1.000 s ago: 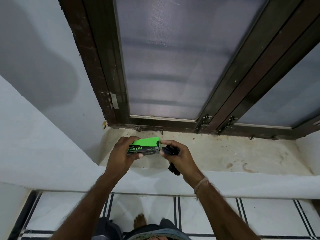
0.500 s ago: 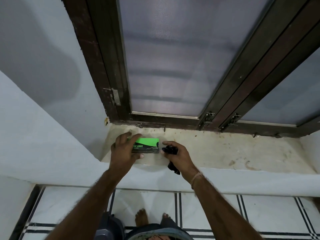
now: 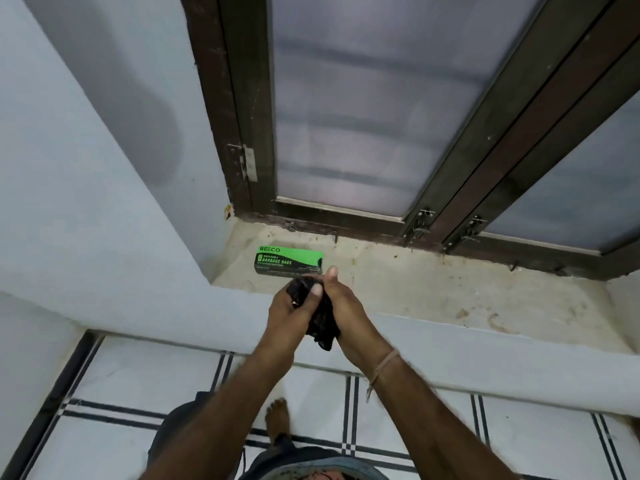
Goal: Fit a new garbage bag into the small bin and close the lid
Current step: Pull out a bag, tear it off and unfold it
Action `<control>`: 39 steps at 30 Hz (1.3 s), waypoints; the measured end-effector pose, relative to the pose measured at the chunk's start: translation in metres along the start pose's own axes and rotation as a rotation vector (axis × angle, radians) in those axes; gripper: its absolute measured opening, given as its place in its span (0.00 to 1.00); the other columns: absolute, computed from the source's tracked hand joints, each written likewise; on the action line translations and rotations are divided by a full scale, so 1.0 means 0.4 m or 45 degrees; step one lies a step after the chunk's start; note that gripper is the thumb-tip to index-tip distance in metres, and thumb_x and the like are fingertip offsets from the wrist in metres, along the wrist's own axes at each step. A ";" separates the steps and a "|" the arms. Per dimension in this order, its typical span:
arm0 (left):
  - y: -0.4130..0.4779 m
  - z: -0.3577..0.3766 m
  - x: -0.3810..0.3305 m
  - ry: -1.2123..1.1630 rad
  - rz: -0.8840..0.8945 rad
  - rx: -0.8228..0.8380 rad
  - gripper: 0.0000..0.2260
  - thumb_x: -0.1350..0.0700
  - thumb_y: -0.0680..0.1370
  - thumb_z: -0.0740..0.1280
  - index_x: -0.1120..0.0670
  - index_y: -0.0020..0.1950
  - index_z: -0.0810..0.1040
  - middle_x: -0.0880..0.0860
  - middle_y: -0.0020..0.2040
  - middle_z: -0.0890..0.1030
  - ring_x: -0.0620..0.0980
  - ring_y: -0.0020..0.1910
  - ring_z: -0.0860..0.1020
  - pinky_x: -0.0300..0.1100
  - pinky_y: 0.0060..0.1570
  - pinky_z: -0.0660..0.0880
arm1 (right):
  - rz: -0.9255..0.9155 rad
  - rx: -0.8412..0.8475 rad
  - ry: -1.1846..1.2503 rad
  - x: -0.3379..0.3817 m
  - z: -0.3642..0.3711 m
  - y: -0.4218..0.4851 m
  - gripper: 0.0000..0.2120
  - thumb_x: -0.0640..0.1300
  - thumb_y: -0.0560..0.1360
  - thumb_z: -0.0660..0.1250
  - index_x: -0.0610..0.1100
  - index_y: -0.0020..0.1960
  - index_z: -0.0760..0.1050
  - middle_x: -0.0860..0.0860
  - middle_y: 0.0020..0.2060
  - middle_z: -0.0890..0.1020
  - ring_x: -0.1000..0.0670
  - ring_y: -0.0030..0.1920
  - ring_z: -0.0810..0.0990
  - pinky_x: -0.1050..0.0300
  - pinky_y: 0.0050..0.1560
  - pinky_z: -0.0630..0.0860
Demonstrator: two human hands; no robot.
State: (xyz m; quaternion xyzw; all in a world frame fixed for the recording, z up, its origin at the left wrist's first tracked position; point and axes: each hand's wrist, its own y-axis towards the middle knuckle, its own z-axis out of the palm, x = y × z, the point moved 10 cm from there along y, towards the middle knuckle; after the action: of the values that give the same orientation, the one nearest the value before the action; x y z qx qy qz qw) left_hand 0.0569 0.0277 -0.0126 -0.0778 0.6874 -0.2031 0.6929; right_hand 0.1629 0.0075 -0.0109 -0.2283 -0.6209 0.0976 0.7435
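A folded black garbage bag (image 3: pixel 320 320) is pinched between both my hands just in front of the window sill. My left hand (image 3: pixel 289 308) grips its upper left corner; my right hand (image 3: pixel 341 304) holds its right side, thumb on top. The green and black box of garbage bags (image 3: pixel 289 260) lies flat on the sill (image 3: pixel 433 289), just beyond my fingers and apart from them. No bin is in view.
A dark wooden window frame (image 3: pixel 239 133) with frosted panes rises behind the stained sill. Latches (image 3: pixel 420 223) sit at the frame's base. A white wall ledge (image 3: pixel 173 306) runs below the sill. Striped floor tiles (image 3: pixel 138 393) and my bare foot (image 3: pixel 277 419) lie beneath.
My left hand has let go of the green box, which now lies on the sill. Both hands have drawn back toward me and closed together on the black bag.
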 end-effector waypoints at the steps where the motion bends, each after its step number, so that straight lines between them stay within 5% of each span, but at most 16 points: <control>1: -0.013 -0.014 0.006 -0.076 -0.020 -0.048 0.10 0.50 0.83 0.68 0.52 0.60 0.82 0.51 0.51 0.88 0.47 0.51 0.85 0.37 0.44 0.82 | -0.060 0.038 -0.022 0.005 -0.001 -0.016 0.22 0.57 0.86 0.58 0.44 0.58 0.84 0.44 0.50 0.88 0.48 0.51 0.88 0.52 0.51 0.85; 4: -0.061 -0.063 0.038 -0.169 -0.038 -0.200 0.10 0.54 0.85 0.66 0.60 0.55 0.80 0.57 0.45 0.85 0.54 0.45 0.82 0.44 0.40 0.81 | -0.178 0.055 -0.144 -0.012 -0.031 -0.066 0.17 0.48 0.84 0.67 0.33 0.50 0.80 0.37 0.38 0.83 0.45 0.35 0.82 0.52 0.35 0.80; 7: -0.117 -0.102 0.105 -0.284 -0.122 -0.343 0.07 0.58 0.86 0.62 0.60 0.54 0.76 0.62 0.48 0.81 0.60 0.47 0.80 0.51 0.43 0.80 | -0.174 -0.046 -0.148 -0.051 -0.075 -0.110 0.18 0.44 0.83 0.68 0.29 0.46 0.77 0.29 0.39 0.82 0.43 0.35 0.81 0.50 0.36 0.80; 10: -0.197 -0.107 0.155 -0.456 -0.200 -0.298 0.07 0.55 0.87 0.60 0.55 0.59 0.77 0.58 0.54 0.82 0.57 0.48 0.81 0.45 0.36 0.80 | -0.180 -0.122 -0.147 -0.075 -0.104 -0.155 0.16 0.45 0.82 0.70 0.33 0.42 0.78 0.37 0.36 0.80 0.44 0.38 0.79 0.50 0.40 0.76; 14: -0.295 -0.114 0.176 -0.022 -0.172 -0.060 0.17 0.43 0.78 0.74 0.54 0.59 0.84 0.54 0.52 0.89 0.55 0.53 0.87 0.49 0.51 0.84 | -0.249 0.115 -0.218 -0.071 -0.047 -0.218 0.11 0.44 0.80 0.73 0.38 0.43 0.81 0.45 0.36 0.83 0.50 0.37 0.82 0.58 0.38 0.78; 19: -0.377 -0.294 0.199 -0.109 -0.160 -0.347 0.11 0.51 0.83 0.68 0.58 0.55 0.84 0.60 0.50 0.87 0.59 0.48 0.85 0.51 0.48 0.82 | -0.187 0.382 -0.584 -0.104 0.035 -0.270 0.10 0.44 0.79 0.74 0.36 0.49 0.83 0.52 0.32 0.81 0.58 0.26 0.74 0.68 0.26 0.68; 23: -0.420 -0.390 0.239 -0.574 -0.219 -0.471 0.13 0.56 0.86 0.63 0.64 0.64 0.78 0.62 0.51 0.86 0.58 0.45 0.85 0.49 0.43 0.84 | -0.093 0.361 -0.342 -0.142 0.078 -0.296 0.16 0.44 0.80 0.73 0.29 0.51 0.82 0.43 0.39 0.85 0.49 0.38 0.82 0.60 0.40 0.78; 26: -0.475 -0.477 0.280 -0.695 -0.295 -0.519 0.20 0.46 0.81 0.70 0.62 0.62 0.81 0.65 0.56 0.86 0.62 0.51 0.85 0.54 0.54 0.82 | -0.023 0.419 -0.265 -0.182 0.154 -0.324 0.14 0.42 0.79 0.73 0.30 0.55 0.82 0.44 0.43 0.87 0.50 0.43 0.86 0.61 0.43 0.81; 29: -0.522 -0.608 0.318 -0.669 -0.306 -0.508 0.27 0.39 0.70 0.77 0.60 0.56 0.83 0.61 0.51 0.88 0.61 0.50 0.87 0.53 0.49 0.84 | 0.056 0.575 -0.380 -0.242 0.267 -0.366 0.10 0.41 0.78 0.74 0.35 0.55 0.84 0.44 0.45 0.88 0.51 0.44 0.86 0.62 0.44 0.81; 33: -0.571 -0.858 0.375 -0.679 -0.257 -0.639 0.21 0.40 0.75 0.74 0.58 0.55 0.82 0.56 0.46 0.89 0.55 0.42 0.88 0.45 0.36 0.83 | 0.099 0.610 -0.527 -0.344 0.456 -0.419 0.12 0.48 0.79 0.74 0.40 0.44 0.83 0.50 0.33 0.84 0.55 0.31 0.81 0.64 0.34 0.77; 37: -0.600 -1.066 0.422 -0.508 -0.255 -0.612 0.17 0.44 0.79 0.72 0.56 0.58 0.81 0.55 0.51 0.86 0.54 0.47 0.86 0.42 0.37 0.83 | 0.037 0.466 -0.397 -0.413 0.628 -0.474 0.10 0.48 0.82 0.70 0.45 0.43 0.80 0.50 0.35 0.84 0.52 0.33 0.81 0.60 0.34 0.77; 39: -0.638 -1.155 0.418 -0.098 -0.238 -0.581 0.19 0.44 0.78 0.73 0.56 0.62 0.79 0.57 0.57 0.85 0.57 0.55 0.84 0.50 0.51 0.83 | -0.013 0.434 -0.382 -0.425 0.719 -0.516 0.11 0.49 0.83 0.68 0.46 0.44 0.81 0.51 0.36 0.83 0.53 0.34 0.80 0.60 0.34 0.76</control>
State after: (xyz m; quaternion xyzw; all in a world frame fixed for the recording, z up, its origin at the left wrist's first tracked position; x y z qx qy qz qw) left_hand -0.4469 -0.1892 -0.0876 -0.3031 0.6785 -0.1028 0.6612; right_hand -0.1796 -0.1833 -0.0293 -0.0793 -0.7003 0.2301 0.6711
